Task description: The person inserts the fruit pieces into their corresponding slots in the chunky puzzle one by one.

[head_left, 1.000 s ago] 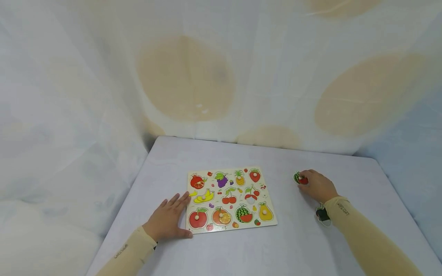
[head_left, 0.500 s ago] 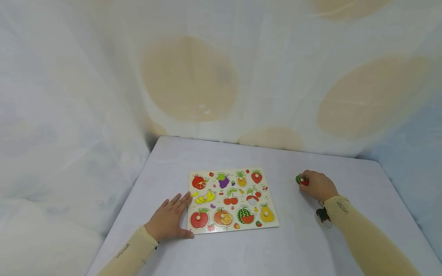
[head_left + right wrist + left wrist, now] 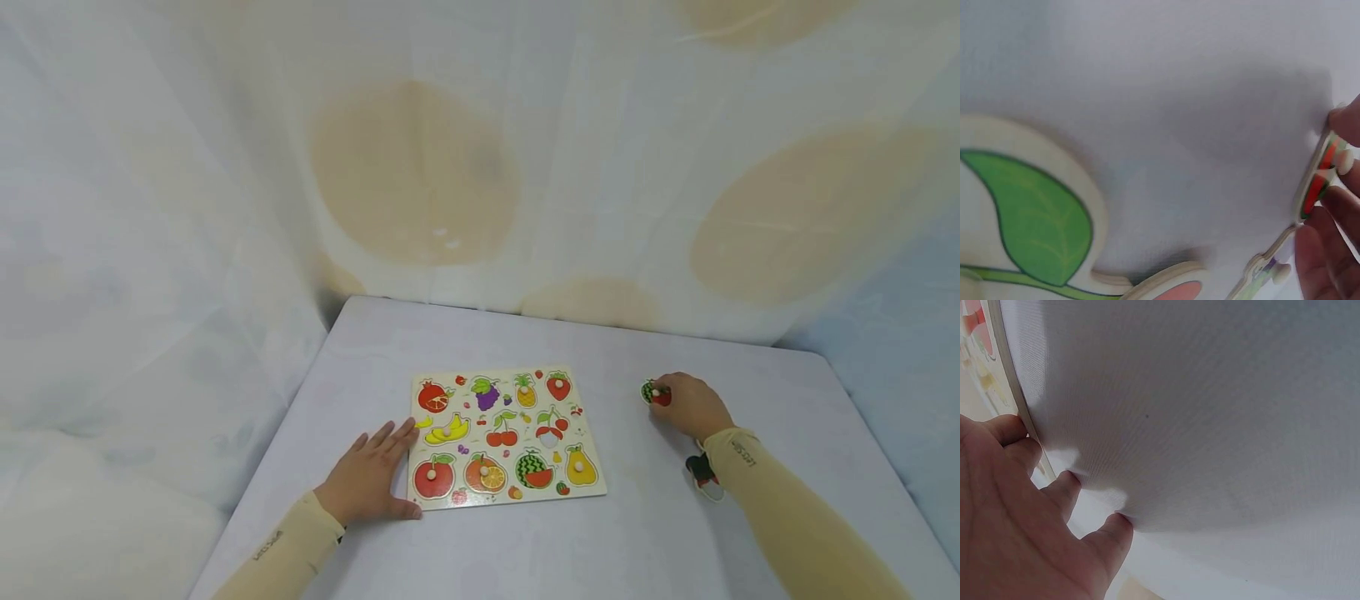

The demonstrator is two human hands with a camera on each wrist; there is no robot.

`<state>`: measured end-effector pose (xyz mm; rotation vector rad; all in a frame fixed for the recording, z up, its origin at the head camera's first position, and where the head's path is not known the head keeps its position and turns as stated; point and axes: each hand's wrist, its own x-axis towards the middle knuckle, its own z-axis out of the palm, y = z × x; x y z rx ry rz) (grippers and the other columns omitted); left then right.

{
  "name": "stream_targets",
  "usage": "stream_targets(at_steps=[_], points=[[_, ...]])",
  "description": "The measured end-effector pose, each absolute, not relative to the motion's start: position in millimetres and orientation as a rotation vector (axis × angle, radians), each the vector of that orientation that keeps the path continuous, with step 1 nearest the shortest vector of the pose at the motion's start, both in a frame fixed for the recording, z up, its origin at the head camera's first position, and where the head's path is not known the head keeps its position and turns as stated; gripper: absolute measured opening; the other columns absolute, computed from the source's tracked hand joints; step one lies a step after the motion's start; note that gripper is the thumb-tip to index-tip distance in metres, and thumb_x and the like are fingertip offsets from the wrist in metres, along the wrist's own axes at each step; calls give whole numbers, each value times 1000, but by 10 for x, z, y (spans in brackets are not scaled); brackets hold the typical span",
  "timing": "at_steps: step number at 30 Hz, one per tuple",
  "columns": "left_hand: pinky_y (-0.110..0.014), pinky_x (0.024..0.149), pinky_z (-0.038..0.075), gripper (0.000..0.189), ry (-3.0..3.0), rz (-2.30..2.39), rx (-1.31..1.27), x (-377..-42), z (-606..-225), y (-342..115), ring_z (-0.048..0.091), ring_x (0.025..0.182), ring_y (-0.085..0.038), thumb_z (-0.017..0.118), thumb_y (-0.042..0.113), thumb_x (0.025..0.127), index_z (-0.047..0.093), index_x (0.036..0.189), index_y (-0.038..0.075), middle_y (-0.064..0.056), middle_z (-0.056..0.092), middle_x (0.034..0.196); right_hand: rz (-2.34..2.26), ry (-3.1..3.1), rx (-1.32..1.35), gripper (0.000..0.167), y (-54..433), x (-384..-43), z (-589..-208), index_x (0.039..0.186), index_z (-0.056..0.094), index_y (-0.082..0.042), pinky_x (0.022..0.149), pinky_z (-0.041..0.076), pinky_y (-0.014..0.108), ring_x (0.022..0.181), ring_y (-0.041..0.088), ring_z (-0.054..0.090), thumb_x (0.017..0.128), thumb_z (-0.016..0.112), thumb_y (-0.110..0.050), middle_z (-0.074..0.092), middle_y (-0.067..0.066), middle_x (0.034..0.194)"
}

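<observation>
A wooden fruit puzzle board [image 3: 487,450] lies flat on the white table in the head view. My left hand [image 3: 367,475] rests at its left edge with the fingers spread. In the left wrist view, fingertips [image 3: 1015,428] touch the board's edge while others press on the cloth. To the right of the board, my right hand [image 3: 688,404] pinches a watermelon puzzle piece [image 3: 655,392]. The right wrist view shows that watermelon piece [image 3: 1322,178] with its pale knob among the fingers. Beside those fingers lies a knobbed piece with purple and green [image 3: 1266,272], partly hidden.
Close to the right wrist camera lies a piece with a green leaf [image 3: 1041,215], with a pink-marked piece [image 3: 1175,287] partly in view. Under the right sleeve shows a small dark and red thing [image 3: 702,471]. White draped cloth [image 3: 585,208] stands behind the table.
The head view has shifted slightly. Both hands keep their places, the left at the board's edge and the right at the watermelon piece.
</observation>
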<state>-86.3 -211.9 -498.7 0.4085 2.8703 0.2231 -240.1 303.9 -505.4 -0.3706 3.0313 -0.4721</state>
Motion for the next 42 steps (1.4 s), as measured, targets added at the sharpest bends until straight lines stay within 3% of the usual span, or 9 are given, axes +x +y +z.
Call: stream_targets(at_steps=[10,21,42], points=[[-59,115,24,117,2872,231,414,-865,-5017,-2124,24,148,-31,81,69,64,35,156,13,0,28,162,-444,3082,-405,40,3042,-2375,-5048,111,69,4,80,53,55,94,38,65,79,78,-19,68,24,111],[-59,115,24,117,2875,231,412,-870,-5044,-2131,24,147,-31,81,69,64,35,156,13,1,28,162,-429,3063,-410,45,2878,-2220,-4923,116,70,-1,89,51,55,105,38,63,79,83,-23,67,20,119],[-60,115,22,118,2863,234,396,-872,-5051,-2130,23,148,-31,82,68,63,35,156,13,1,27,163,-465,2993,-505,41,2142,-1731,-4755,111,72,-12,89,55,46,105,28,63,76,86,-27,67,8,120]])
